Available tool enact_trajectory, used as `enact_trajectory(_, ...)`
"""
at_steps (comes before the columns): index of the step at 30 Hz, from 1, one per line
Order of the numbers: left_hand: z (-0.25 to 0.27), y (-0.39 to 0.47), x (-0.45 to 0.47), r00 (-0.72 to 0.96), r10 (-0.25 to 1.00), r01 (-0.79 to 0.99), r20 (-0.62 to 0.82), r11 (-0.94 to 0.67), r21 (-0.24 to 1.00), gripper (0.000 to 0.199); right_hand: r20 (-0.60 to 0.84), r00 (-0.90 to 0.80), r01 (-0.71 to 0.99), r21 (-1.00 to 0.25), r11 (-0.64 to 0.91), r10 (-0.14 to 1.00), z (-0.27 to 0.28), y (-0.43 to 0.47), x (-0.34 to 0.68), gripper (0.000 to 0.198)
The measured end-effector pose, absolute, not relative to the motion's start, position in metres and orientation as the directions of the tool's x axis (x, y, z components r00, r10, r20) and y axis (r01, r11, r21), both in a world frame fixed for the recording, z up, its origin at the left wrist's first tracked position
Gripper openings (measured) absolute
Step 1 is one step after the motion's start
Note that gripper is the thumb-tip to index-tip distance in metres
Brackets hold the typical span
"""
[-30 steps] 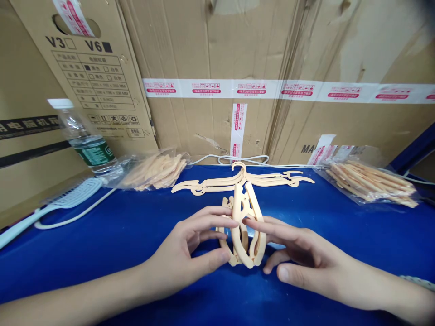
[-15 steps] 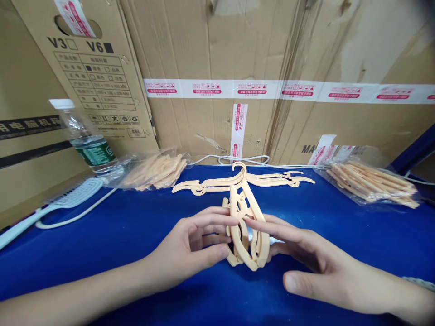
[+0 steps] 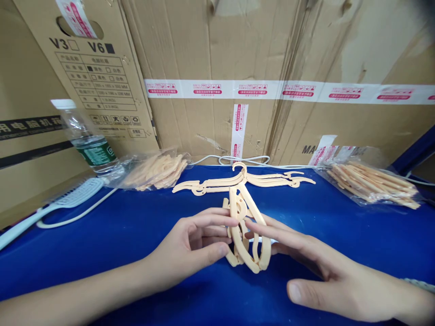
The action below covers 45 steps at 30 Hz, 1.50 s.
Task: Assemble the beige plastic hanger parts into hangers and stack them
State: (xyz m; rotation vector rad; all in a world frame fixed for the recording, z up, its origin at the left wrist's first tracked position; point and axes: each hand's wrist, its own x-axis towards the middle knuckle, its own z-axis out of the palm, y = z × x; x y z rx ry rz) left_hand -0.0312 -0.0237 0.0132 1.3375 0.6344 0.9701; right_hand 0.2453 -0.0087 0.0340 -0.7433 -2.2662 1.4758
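A beige plastic folding hanger [image 3: 254,206], its arms folded down, stands in front of me between my hands. My left hand [image 3: 200,244] grips its left side, thumb below and fingers reaching behind and across the near arm. From the right, the stretched fingers of my right hand [image 3: 326,267] touch the hanger's right arm, the index fingertip reaching over it. The right thumb is held well apart. Just behind lies a second beige hanger [image 3: 268,179] with arms spread wide and its hook toward the boxes. My fingers hide parts of the folded hanger's middle.
Plastic bags of beige hanger parts lie at the left [image 3: 159,172] and right [image 3: 374,183]. A water bottle [image 3: 91,145] and a pale blue hairbrush [image 3: 74,194] are at far left. A white cable [image 3: 244,159] runs before the cardboard boxes [image 3: 210,122] on the blue tabletop [image 3: 136,240].
My right hand has shifted slightly right, its thumb a little farther from the hanger. The folded hanger's right arm has swung out a touch. My left hand keeps its grip.
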Motion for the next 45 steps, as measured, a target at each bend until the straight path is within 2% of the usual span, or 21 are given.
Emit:
enact_trajectory(6, 0.014, -0.024, -0.031, 0.481, 0.868, -0.194, 0.122, -0.031, 0.981, 0.029, -0.020, -0.806, 0.272, -0.900, 0.341, 0.592, 0.035, -0.009, 0.247, 0.064)
enact_trajectory(22, 0.015, -0.022, -0.032, 0.425, 0.897, -0.200, 0.121, -0.037, 0.979, 0.025, 0.055, -0.806, 0.080, -0.977, 0.199, 0.589, 0.032, -0.005, 0.244, 0.059)
enact_trajectory(28, 0.013, -0.025, -0.031, 0.482, 0.864, -0.211, 0.144, -0.045, 0.977, 0.030, -0.028, -0.826, 0.237, -0.923, 0.302, 0.564, 0.037, -0.006, 0.245, 0.060)
enact_trajectory(33, 0.015, -0.027, -0.029, 0.503, 0.841, -0.223, 0.198, -0.095, 0.970, 0.032, -0.032, -0.822, 0.285, -0.888, 0.361, 0.569, 0.039, -0.006, 0.246, 0.059)
enact_trajectory(40, 0.017, -0.027, -0.028, 0.487, 0.858, -0.195, 0.166, -0.079, 0.978, 0.030, -0.031, -0.836, 0.340, -0.812, 0.474, 0.547, 0.041, -0.010, 0.246, 0.067)
enact_trajectory(45, 0.020, -0.033, -0.029, 0.522, 0.830, -0.110, 0.197, -0.164, 0.980, 0.041, -0.022, -0.847, 0.337, -0.795, 0.504, 0.531, 0.042, -0.010, 0.244, 0.072)
